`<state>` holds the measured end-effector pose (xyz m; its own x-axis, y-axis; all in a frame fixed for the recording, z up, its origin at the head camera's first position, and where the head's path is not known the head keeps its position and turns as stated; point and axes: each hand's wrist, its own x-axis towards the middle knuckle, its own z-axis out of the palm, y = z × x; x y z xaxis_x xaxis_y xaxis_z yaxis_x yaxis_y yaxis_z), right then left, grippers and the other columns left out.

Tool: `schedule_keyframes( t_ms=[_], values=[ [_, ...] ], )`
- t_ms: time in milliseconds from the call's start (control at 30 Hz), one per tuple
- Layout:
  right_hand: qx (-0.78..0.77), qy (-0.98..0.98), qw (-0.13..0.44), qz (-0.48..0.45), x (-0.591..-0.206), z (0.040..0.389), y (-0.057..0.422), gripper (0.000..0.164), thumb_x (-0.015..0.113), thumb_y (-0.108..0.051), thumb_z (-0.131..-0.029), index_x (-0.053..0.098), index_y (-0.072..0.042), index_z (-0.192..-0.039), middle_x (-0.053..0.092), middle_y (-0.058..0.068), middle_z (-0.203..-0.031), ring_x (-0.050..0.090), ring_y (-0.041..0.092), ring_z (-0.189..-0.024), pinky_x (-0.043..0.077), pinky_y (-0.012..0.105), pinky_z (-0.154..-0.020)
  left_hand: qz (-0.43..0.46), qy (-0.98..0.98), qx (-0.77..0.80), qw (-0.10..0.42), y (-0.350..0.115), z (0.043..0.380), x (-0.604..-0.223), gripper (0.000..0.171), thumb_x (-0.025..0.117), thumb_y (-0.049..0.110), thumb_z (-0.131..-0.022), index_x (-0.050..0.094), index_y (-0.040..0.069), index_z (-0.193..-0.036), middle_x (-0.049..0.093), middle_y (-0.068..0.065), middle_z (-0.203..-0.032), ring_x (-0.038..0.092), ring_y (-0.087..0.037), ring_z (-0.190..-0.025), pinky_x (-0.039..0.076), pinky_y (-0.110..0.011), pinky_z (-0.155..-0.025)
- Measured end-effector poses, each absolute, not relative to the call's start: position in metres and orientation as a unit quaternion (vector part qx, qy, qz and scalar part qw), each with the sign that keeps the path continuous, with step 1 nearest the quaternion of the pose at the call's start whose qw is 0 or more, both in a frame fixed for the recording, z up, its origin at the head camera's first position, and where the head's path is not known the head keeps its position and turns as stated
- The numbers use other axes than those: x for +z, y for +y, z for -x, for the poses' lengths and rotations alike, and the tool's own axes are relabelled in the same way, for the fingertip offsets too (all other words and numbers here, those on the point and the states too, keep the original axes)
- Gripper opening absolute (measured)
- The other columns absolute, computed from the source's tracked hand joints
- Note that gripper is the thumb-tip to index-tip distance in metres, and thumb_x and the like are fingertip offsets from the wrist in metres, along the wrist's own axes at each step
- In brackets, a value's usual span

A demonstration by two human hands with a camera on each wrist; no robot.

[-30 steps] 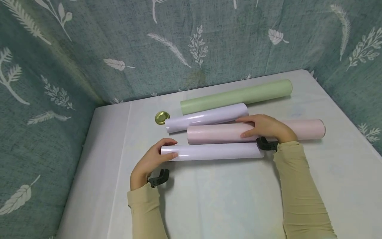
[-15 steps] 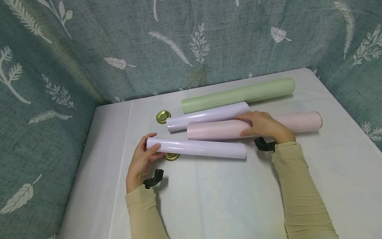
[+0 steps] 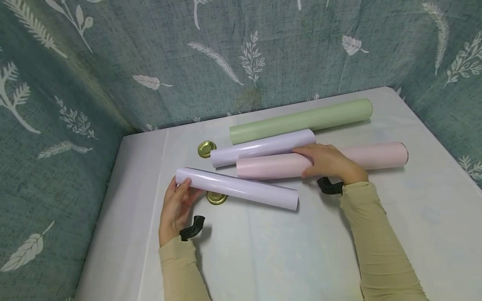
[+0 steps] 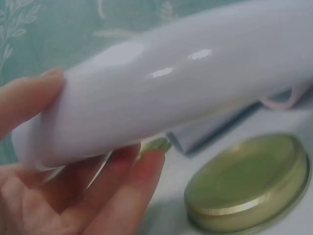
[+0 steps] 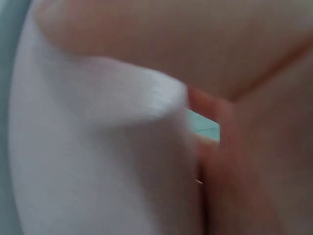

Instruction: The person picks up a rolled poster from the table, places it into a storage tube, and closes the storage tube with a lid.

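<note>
My left hand grips the left end of a glossy pale lilac paper roll, thumb on top and fingers beneath. The roll is raised at that end and slants down to the right. In the left wrist view a gold jar lid lies under the lilac roll. My right hand spans the middle of a pink paper roll, fingers over its far side and thumb on the near side. The right wrist view shows the pink roll close up and blurred inside that hand.
Behind the pink roll lie a second lilac roll and a green roll. Another gold lid sits at the second lilac roll's left end. A leaf-patterned curtain borders the white table.
The left hand has lifted the near lilac roll and shifted it left, its right end swinging toward the front; a gold lid has come into view beneath it. The pink roll has tilted slightly.
</note>
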<state>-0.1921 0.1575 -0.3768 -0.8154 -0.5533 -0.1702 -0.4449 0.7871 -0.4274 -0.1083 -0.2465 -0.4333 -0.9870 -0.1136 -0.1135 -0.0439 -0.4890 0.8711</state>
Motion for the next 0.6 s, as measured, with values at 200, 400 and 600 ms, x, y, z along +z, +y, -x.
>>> schedule_keyframes(
  t_ms=[200, 400, 600],
  values=[
    [-0.154, 0.949, 0.14, 0.238, -0.3798, 0.1923, 0.1524, 0.079, 0.074, -0.044, -0.066, 0.041, -0.019, -0.134, 0.043, 0.007, -0.132, 0.034, 0.03, -0.122, 0.028, 0.052, -0.089, -0.064, -0.448, -0.892, 0.018, -0.2462, 0.1076, -0.4357, 0.037, 0.052, 0.008, -0.09, 0.039, 0.006, -0.125, 0.049, -0.012, -0.114, 0.052, -0.025, -0.103, 0.044, -0.046, -0.084],
    [-0.144, 0.951, 0.139, 0.237, -0.3818, 0.1923, 0.1506, 0.081, 0.072, -0.05, -0.065, 0.041, -0.018, -0.133, 0.043, 0.007, -0.132, 0.036, 0.03, -0.12, 0.028, 0.052, -0.088, -0.065, -0.425, -0.903, 0.007, -0.2488, 0.1073, -0.4363, 0.032, 0.05, 0.013, -0.092, 0.041, 0.005, -0.121, 0.05, -0.011, -0.112, 0.054, -0.023, -0.1, 0.048, -0.04, -0.081],
    [-0.143, 0.952, 0.14, 0.233, -0.381, 0.1933, 0.1482, 0.082, 0.072, -0.052, -0.064, 0.041, -0.018, -0.133, 0.044, 0.006, -0.132, 0.038, 0.031, -0.118, 0.028, 0.052, -0.087, -0.04, -0.426, -0.904, -0.004, -0.2511, 0.1063, -0.4355, 0.029, 0.045, 0.018, -0.094, 0.042, 0.004, -0.12, 0.051, -0.011, -0.11, 0.055, -0.022, -0.097, 0.049, -0.036, -0.078]
  ],
)
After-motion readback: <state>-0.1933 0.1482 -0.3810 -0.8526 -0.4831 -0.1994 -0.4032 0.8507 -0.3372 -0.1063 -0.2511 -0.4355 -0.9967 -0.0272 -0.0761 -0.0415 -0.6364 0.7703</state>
